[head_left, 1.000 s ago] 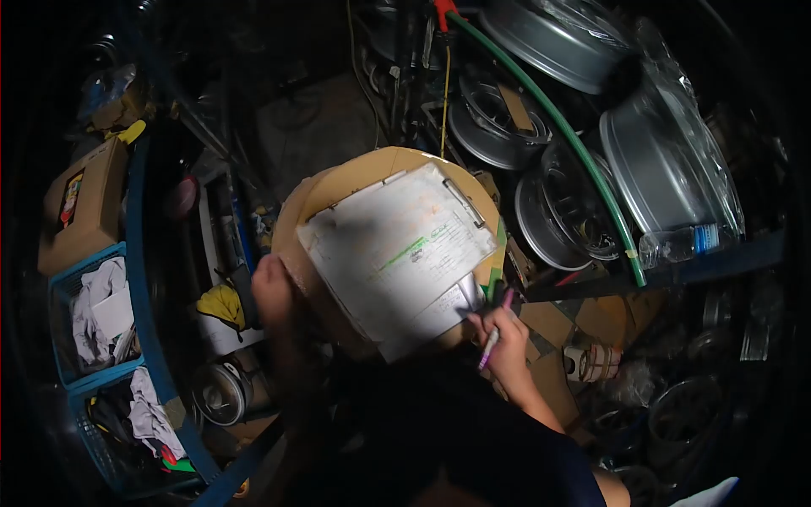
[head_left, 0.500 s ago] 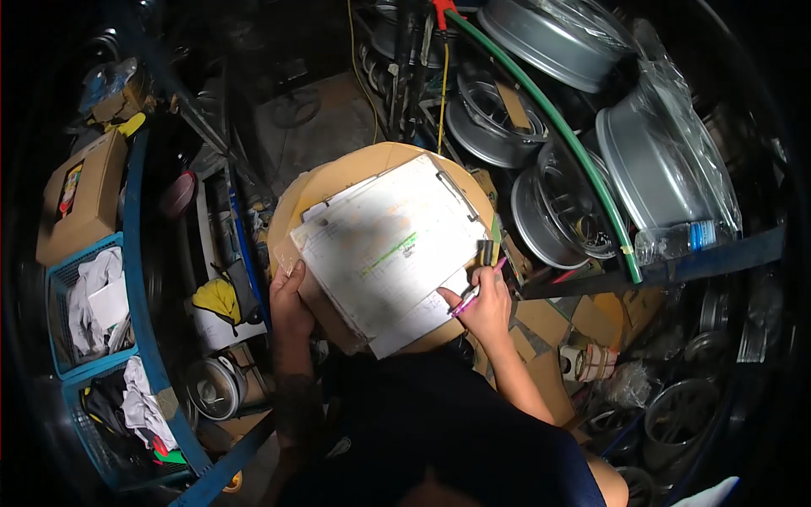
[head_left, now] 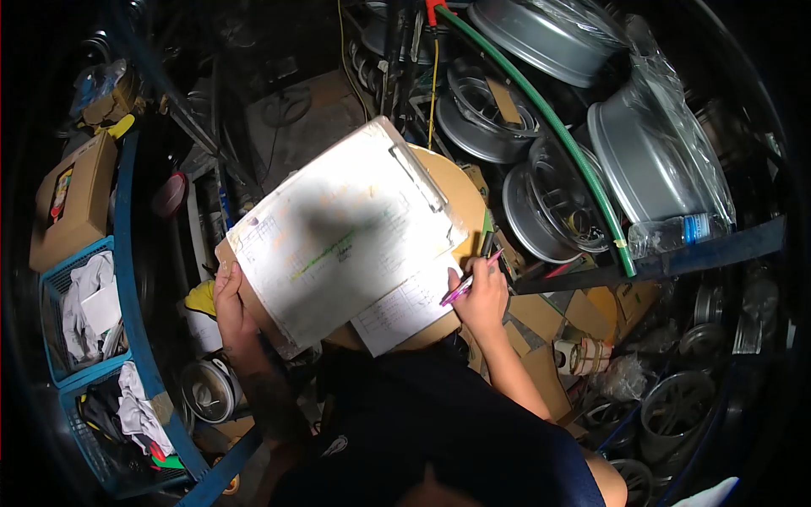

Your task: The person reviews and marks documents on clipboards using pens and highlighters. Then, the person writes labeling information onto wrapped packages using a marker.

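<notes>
The person beside me has a clipboard (head_left: 270,323) slanted over a round, tan-topped desk (head_left: 454,183), its left part jutting out past the desk's left edge. The left hand (head_left: 230,297) is closed on the board's near-left corner, pinching it along the rim. A large written sheet (head_left: 372,182) covers the board, marked with a green streak across the middle, and a metal clip (head_left: 420,180) sits along its right side. Below that, a smaller sheet (head_left: 401,314) pokes out over the desk's near edge.

The right hand (head_left: 485,297) is curled just beside the smaller sheet, at the desk's near-right edge, pinching a pink pen (head_left: 457,293) that slants across the fingers. I can't tell whether the tip touches paper. A dark stick-like thing (head_left: 487,243) shows just above that hand; whether it's held too, I can't make out. Silver wheel rims (head_left: 655,165) are piled up off to the right, with a green hose (head_left: 541,107) running in front.
</notes>
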`<state>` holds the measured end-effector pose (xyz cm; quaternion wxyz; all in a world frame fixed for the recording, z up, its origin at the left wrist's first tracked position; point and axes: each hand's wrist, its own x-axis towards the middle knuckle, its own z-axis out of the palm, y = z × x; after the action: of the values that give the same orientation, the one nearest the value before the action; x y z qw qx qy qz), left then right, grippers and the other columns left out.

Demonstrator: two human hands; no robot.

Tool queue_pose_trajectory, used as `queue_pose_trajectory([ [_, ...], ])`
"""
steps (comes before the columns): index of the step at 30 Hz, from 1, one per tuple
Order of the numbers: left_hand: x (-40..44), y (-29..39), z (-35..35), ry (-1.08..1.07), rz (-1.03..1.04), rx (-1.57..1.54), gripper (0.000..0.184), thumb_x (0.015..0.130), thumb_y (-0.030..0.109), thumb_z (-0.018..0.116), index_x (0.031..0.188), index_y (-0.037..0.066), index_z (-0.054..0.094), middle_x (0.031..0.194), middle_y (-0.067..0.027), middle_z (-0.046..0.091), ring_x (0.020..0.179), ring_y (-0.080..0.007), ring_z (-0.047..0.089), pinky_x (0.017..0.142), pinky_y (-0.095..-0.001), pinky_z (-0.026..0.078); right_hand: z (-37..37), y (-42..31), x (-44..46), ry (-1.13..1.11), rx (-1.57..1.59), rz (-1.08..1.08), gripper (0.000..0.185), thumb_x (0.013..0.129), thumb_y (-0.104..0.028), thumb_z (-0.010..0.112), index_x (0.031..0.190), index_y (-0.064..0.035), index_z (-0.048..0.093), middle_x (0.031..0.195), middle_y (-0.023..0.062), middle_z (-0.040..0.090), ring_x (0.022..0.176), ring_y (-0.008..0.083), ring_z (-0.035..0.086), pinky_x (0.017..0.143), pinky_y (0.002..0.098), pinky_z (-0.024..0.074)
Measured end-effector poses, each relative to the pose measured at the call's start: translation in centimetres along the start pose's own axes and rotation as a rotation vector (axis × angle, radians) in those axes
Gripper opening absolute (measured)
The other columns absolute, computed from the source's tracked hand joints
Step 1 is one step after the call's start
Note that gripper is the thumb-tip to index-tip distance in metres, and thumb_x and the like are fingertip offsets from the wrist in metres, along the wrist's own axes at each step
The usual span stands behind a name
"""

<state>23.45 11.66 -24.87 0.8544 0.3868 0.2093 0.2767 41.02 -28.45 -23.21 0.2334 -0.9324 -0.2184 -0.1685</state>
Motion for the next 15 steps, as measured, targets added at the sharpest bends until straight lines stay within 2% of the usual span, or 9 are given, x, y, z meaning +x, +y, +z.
queue_pose_trajectory([
  [5,0.1,-1.4,-0.7,0.012,-0.014,0.183,0.035,0.106,0.008,0.054,0.14,-0.003,0.055,0.131,-0.014,0.068,0.115,-0.0219,0.067,0.102,-0.0347,0.051,-0.2,0.8,0.3,-0.034,0.132,0.144,0.035,0.083,-0.026,0.084,0.098,-0.0084,0.057,0.093,0.0185,0.064,0.084,0.0436,0.064,0.073,0.0515,0.0506],
  [10,0.0,-4.8,2.4,0.087,0.042,0.202,0.034,0.103,0.004,0.059,0.135,-0.003,0.057,0.127,-0.0135,0.069,0.113,-0.0198,0.067,0.1,-0.0331,0.051,-0.4,1.7,0.4,-0.057,0.274,0.148,0.03,0.084,-0.018,0.082,0.098,-0.0055,0.059,0.094,0.0189,0.065,0.087,0.0432,0.065,0.075,0.0488,0.0514],
  [12,-0.4,-5.8,3.9,0.188,0.163,0.431,0.039,0.101,0.006,0.063,0.138,-0.004,0.055,0.127,-0.0134,0.068,0.113,-0.0221,0.066,0.101,-0.0341,0.05,-1.1,2.2,0.7,-0.074,0.37,0.149,0.02,0.086,-0.009,0.076,0.098,-0.0038,0.061,0.092,0.019,0.067,0.085,0.0383,0.067,0.075,0.0433,0.0529],
  [14,-0.8,-6.4,5.7,0.316,0.263,0.724,0.043,0.1,0.01,0.064,0.139,-0.004,0.054,0.127,-0.0138,0.068,0.114,-0.0239,0.066,0.103,-0.0343,0.049,-1.0,3.2,0.6,-0.048,0.461,0.233,0.014,0.089,-0.005,0.072,0.099,-0.0031,0.063,0.091,0.0181,0.068,0.084,0.0342,0.068,0.076,0.0406,0.0532],
  [15,-1.9,-5.4,8.3,0.342,0.238,0.863,0.049,0.098,0.015,0.067,0.141,-0.005,0.052,0.128,-0.0173,0.067,0.118,-0.027,0.064,0.105,-0.0352,0.046,-0.8,4.0,0.5,0.002,0.469,0.214,0.01,0.091,-0.002,0.068,0.101,-0.0024,0.065,0.09,0.0169,0.069,0.083,0.0304,0.068,0.077,0.0384,0.0527],
])
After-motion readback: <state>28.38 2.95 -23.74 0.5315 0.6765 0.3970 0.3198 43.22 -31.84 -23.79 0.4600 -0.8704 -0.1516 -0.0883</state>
